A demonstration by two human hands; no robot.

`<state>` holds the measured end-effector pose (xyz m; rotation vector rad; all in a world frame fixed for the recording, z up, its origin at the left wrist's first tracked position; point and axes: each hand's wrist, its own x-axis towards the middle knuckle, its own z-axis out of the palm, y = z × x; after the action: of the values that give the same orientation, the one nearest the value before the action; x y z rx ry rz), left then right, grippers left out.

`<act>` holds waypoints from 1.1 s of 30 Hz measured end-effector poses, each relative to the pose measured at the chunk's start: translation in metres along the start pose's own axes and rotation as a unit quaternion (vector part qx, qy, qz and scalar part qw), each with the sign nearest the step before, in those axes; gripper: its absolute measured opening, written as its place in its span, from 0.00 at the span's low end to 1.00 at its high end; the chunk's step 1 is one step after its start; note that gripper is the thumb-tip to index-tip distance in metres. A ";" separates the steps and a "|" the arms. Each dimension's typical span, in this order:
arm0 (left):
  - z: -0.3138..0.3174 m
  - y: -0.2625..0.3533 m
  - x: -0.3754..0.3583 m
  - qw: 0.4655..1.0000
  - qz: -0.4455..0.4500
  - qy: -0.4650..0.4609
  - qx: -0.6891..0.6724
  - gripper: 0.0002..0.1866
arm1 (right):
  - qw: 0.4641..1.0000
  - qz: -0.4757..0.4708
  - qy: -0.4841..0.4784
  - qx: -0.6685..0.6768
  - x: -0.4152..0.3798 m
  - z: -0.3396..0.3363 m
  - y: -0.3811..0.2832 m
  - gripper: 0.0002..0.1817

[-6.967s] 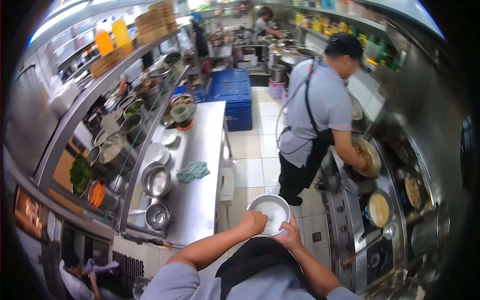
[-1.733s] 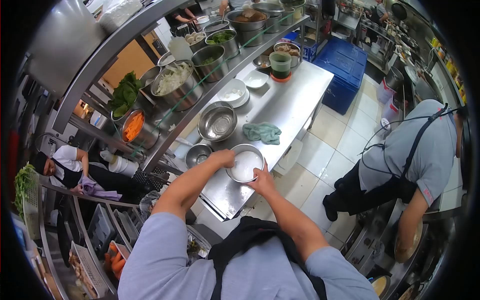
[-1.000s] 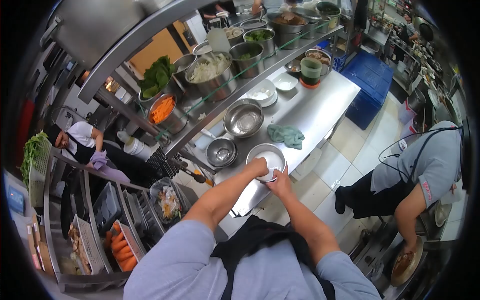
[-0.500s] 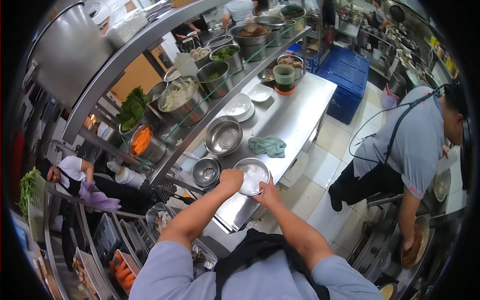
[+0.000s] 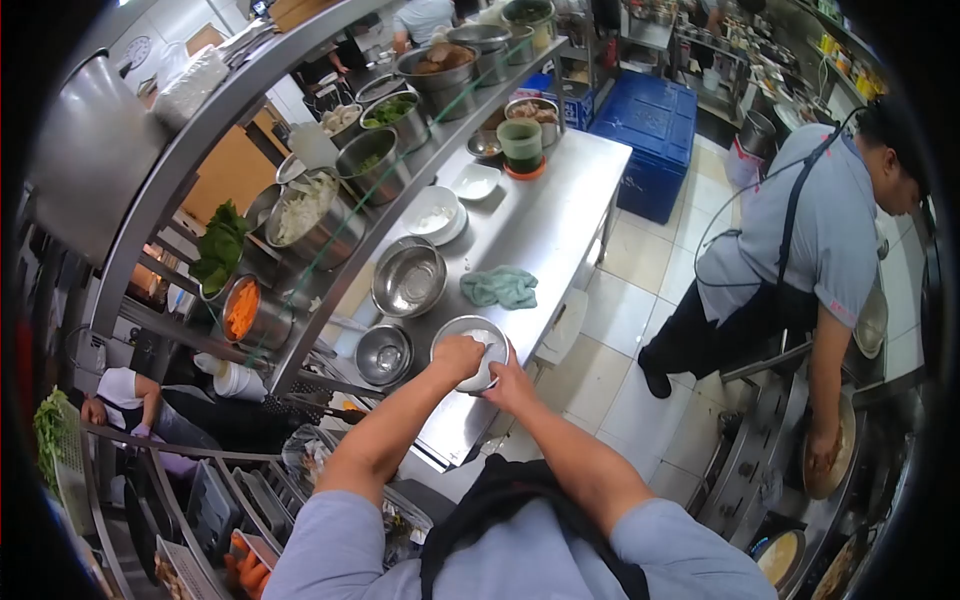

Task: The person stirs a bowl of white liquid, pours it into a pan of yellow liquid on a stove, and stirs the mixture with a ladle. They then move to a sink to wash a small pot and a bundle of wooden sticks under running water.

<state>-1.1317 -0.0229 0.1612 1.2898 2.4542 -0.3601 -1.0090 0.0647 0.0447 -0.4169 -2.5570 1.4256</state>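
A steel bowl [image 5: 449, 329] with white contents [image 5: 490, 345] is at the near end of the steel table. My right hand [image 5: 510, 382] grips its near right rim, thumb toward the inside. My left hand [image 5: 459, 358] is a closed fist over the bowl's left part; whatever it holds, if anything, is hidden. Left of it stands a smaller steel bowl [image 5: 383, 355]. Behind is a larger steel bowl [image 5: 409, 277] with a little residue inside. A crumpled green cloth [image 5: 500, 288] lies beyond the bowl I hold.
White dishes [image 5: 434, 215] and a green container [image 5: 521, 146] stand farther along the table. Above its left side runs a shelf [image 5: 330, 255] with steel pots of vegetables. On the right a co-worker [image 5: 800, 210] reaches into a pan [image 5: 830, 455]. A blue cooler [image 5: 645, 143] sits behind.
My view has shifted, so the table appears farther left. My left fist has moved farther over the bowl; my right hand keeps its rim. The co-worker still reaches into the pan.
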 end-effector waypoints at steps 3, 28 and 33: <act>0.019 0.010 -0.009 0.998 0.037 0.004 0.041 0.11 | 0.999 0.035 -0.025 0.025 -0.004 -0.021 -0.026 0.24; 0.011 -0.067 0.011 0.982 -0.050 -0.135 -0.125 0.16 | 0.997 -0.064 0.032 -0.008 -0.001 -0.006 -0.004 0.20; 0.076 -0.082 0.029 0.982 -0.058 -0.097 -0.153 0.16 | 0.998 -0.056 0.027 -0.012 -0.003 -0.010 -0.009 0.19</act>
<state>-1.2016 -0.0756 0.0849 0.9412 2.3126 -0.1220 -1.0044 0.0674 0.0575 -0.3053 -2.5141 1.3294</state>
